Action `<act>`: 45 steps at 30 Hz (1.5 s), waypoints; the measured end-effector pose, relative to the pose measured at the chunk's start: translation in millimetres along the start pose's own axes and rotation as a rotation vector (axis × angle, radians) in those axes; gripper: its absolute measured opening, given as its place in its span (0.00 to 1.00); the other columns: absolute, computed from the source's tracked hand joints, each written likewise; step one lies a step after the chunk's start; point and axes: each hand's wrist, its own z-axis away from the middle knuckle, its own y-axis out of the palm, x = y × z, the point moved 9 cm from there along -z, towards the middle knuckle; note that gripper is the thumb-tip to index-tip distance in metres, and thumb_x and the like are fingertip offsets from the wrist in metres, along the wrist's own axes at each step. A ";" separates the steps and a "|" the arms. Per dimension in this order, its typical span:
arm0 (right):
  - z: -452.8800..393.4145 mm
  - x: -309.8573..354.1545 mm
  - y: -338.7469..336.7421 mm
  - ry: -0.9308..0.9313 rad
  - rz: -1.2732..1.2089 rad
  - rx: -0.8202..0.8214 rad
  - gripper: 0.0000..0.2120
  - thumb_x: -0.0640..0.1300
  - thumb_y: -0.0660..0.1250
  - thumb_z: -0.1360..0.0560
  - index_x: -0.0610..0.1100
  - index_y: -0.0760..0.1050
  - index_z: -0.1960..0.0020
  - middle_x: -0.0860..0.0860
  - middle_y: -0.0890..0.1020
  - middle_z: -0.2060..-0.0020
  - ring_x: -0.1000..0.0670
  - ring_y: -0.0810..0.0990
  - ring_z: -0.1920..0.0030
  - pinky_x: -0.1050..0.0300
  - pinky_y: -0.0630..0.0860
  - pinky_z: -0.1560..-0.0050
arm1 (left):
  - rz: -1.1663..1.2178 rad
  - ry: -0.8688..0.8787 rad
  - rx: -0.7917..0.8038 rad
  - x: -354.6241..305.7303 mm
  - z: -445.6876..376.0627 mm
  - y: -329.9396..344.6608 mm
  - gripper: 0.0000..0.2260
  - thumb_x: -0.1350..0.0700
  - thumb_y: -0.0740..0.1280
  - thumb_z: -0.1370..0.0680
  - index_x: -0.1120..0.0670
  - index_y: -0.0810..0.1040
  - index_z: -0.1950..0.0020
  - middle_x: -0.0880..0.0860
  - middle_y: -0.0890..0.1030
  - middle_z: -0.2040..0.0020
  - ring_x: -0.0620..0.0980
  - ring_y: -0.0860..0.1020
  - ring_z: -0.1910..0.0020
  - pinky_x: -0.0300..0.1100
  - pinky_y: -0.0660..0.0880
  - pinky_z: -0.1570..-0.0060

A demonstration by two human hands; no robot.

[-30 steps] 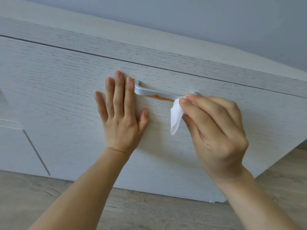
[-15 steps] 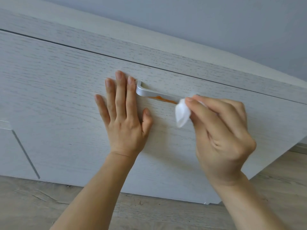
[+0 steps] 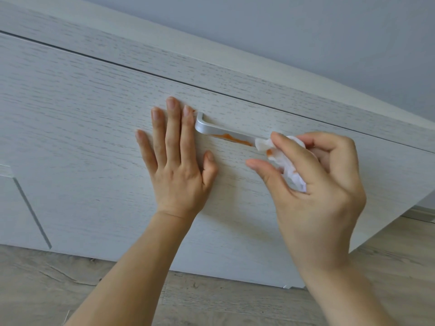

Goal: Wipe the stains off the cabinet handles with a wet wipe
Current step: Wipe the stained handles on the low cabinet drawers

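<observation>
A silver bar handle is mounted on the pale wood-grain cabinet front. An orange stain runs along its lower edge. My right hand holds a crumpled white wet wipe against the handle's right end, which the wipe and fingers hide. An orange smear shows on the wipe. My left hand lies flat on the cabinet front just left of the handle, fingers straight and spread.
The cabinet's top strip runs above the drawer front, with a grey wall behind. A neighbouring cabinet panel sits at the lower left. Grey wood-look floor lies below.
My right hand has turned, showing more of the wipe, which now carries an orange smear. The view has shifted slightly. My left hand stays flat in the same place.
</observation>
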 end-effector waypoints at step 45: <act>1.0 8.9 15.0 -0.267 0.153 -0.055 0.09 0.38 0.70 0.24 0.33 0.80 0.47 0.39 0.82 0.56 0.45 0.73 0.57 0.60 0.68 0.51 | -0.013 0.075 0.001 0.4 -1.2 -7.2 0.25 0.53 0.54 0.21 0.59 0.57 0.25 0.58 0.61 0.27 0.60 0.56 0.27 0.51 0.43 0.26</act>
